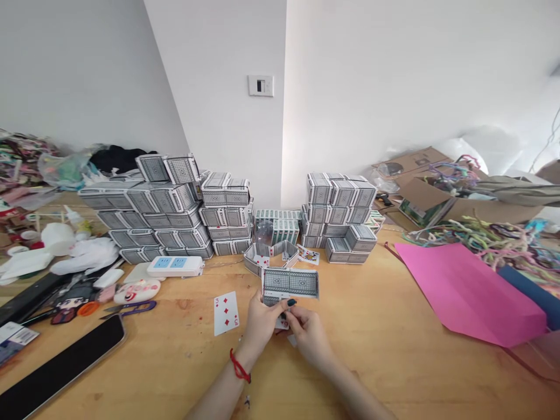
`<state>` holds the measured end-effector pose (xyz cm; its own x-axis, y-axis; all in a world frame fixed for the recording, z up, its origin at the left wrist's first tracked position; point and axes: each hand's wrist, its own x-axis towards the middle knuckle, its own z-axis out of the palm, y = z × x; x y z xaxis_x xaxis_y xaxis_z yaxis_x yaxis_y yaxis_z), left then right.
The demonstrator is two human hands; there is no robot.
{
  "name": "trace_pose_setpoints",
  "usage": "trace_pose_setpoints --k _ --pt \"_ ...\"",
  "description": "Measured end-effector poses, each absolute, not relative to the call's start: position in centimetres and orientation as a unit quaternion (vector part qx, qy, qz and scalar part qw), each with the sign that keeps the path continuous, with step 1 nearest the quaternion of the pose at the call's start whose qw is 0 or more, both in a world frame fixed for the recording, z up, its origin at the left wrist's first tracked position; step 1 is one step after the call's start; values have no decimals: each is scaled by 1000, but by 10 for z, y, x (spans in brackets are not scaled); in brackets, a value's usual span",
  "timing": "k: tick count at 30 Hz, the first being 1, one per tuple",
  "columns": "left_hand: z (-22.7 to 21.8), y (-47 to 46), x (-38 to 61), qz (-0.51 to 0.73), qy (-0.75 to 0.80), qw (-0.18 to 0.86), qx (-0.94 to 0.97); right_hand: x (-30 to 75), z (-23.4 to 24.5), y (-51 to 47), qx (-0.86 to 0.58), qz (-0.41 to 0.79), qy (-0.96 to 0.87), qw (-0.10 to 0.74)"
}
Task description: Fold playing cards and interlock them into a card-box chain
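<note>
"Where's the folded playing-card block (291,282)?"

"Centre of the frame, gripped by the left hand (259,319). The right hand (310,332) has its fingertips together at the block's lower edge; whether they pinch it, I can't tell."

"Anything crowding it?"

"A folded-card ring (252,265) sits just behind. A three of diamonds (226,313) lies near, left of centre; purple-handled snips (139,308) are farther left, a smartphone (65,367) lower left. The pink sheet (468,291) at right is well apart."

Grey-patterned card box (290,283), white card (226,318) (red diamonds), bright-pink sheet (470,291)
</note>
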<state>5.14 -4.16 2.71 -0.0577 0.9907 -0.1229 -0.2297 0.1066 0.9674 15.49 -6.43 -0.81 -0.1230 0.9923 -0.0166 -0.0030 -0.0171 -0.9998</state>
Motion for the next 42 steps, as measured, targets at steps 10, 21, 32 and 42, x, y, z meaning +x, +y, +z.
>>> trace_pose_setpoints --k 10,21,32,42 --pt "26 -28 37 587 407 631 304 195 1 -49 -562 338 -671 346" --pt "32 -28 33 604 386 629 302 192 3 -57 -607 226 -744 163" --pt "28 -25 32 612 399 605 316 193 -7 -52 -683 243 -669 161" --pt "31 -27 32 610 389 623 297 194 -1 -46 -572 482 -510 426"
